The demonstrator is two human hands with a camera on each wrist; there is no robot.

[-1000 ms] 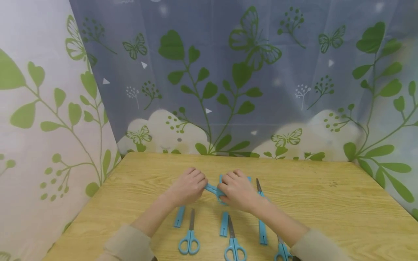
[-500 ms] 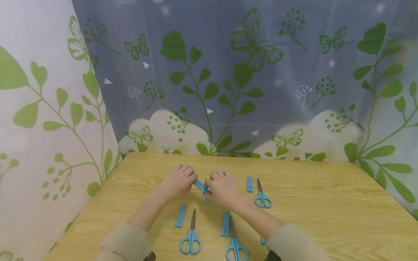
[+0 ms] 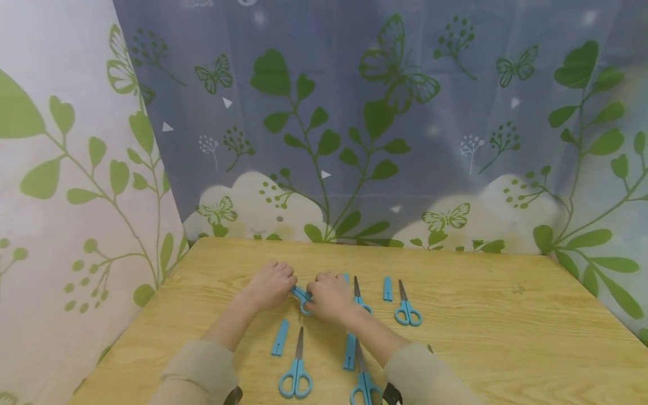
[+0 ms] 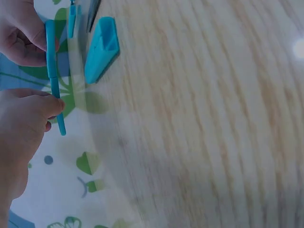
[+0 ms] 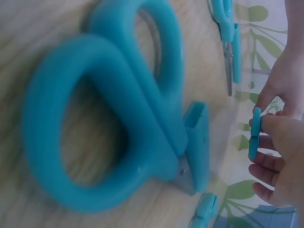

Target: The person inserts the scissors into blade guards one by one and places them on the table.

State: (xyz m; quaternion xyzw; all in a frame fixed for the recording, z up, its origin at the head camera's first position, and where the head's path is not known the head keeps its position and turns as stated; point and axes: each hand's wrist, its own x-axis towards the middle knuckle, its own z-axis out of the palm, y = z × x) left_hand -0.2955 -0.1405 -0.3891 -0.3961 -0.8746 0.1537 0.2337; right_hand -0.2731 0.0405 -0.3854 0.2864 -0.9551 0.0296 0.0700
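- A cloth (image 3: 349,163) printed with green leaves and butterflies is hanging behind the table, blue-grey at the back.
- One wooden table (image 3: 506,315) is filling the space below it.
- Two sleeves (image 3: 202,365), pale and bunched, are ending above the wrists.
- Two hands are working over the table: the left hand (image 3: 270,284) is pinching the narrow end of a pair of scissors between thumb and fingers, while the right hand (image 3: 329,295) is gripping its handle end.
- Five pairs of scissors are showing from where I'm standing, one held and four lying loose.
- The held scissors (image 3: 301,293) are hanging between the hands above the table's left-middle part, looking blue along the visible length, a slight step showing on the edge. The narrow end is pointing left and a little away from the person; the long axis is running slantwise, the handle nearer and to the right.
- The four loose scissors (image 3: 296,364) are showing grey blades pointing away from the person; the right hand and forearm are partly hiding two.
- Four blue covers (image 3: 279,337) are lying just left of the loose blades, one mostly behind the right hand.
- One dark tip (image 3: 430,349) is peeking past the right sleeve; I can't tell what it belongs to.
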